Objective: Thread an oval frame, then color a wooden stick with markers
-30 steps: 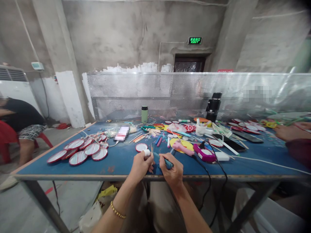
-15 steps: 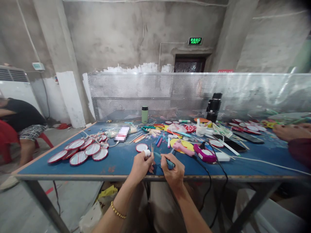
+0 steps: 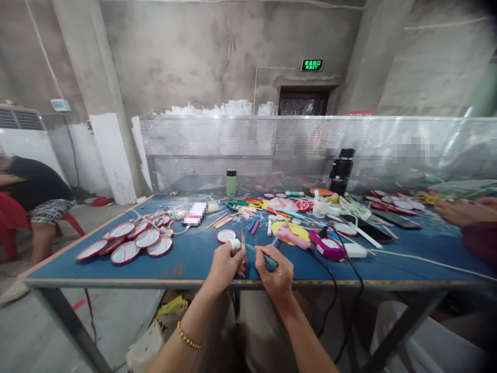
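Observation:
My left hand is closed above the table's front edge, pinching a thin flat wooden stick that stands upright. A white wrap or cap covers one of its fingertips; which, I cannot make out. My right hand grips a teal pen-like tool whose thin end points left toward the stick. Whether the two touch is too small to tell. Just beyond my left hand lies a round white disc with a red rim.
Red-rimmed discs are piled at left, near a phone on a cable. A pink glue gun, purple device, green bottle and black flask stand or lie beyond. Another person's hands are at far right.
My right hand and the teal tool have shifted slightly left, toward the stick. My left hand has stayed in place with the stick in its fingers.

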Motion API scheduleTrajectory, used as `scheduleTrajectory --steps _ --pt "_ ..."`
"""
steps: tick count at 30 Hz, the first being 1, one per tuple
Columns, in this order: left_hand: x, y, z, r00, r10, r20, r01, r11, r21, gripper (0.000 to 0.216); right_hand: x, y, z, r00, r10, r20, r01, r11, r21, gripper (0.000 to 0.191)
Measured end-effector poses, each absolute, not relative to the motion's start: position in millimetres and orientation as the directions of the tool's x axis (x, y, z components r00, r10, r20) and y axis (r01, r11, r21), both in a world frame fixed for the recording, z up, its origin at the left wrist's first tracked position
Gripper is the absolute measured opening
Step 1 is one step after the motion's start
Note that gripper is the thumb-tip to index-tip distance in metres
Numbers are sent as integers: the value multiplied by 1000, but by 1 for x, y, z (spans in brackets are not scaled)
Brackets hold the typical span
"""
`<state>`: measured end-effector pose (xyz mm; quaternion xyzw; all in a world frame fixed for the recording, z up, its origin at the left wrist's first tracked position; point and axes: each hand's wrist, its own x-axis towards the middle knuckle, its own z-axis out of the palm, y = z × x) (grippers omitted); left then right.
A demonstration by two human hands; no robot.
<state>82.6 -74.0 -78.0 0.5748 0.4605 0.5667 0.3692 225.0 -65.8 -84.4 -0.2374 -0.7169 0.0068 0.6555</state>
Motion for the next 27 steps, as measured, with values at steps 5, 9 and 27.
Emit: scheduleTrajectory --steps 5,9,27 --pt "82 -73 -80 -64 948 312 107 -304 947 19 225 -65 -85 -8 343 939 349 881 -319 13" --pt "81 -73 -80 -61 948 314 106 -306 946 18 224 -66 -84 1 346 938 338 883 -326 13" --pt "82 -75 -77 -69 948 310 101 -303 948 21 225 -64 -87 -49 345 937 341 888 -309 13"
